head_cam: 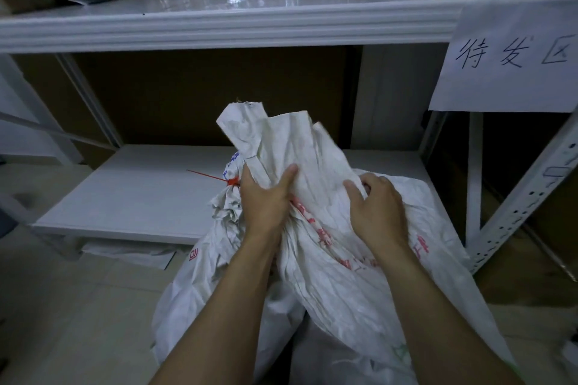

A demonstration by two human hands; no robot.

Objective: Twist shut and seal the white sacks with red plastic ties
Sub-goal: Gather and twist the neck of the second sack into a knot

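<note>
gripping one open sack [281,141]: left hand [266,200], right hand [378,209]; one tied sack [225,212] beside.

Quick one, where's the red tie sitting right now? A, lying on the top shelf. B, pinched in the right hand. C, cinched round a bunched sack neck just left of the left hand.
C: the red tie wraps a bunched sack neck beside the left hand, its tail sticking out leftward.

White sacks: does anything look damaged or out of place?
Nothing spilled. The front sack has a ragged top edge and no tie, its neck gripped by the left hand; the sack behind carries a red tie.
</note>
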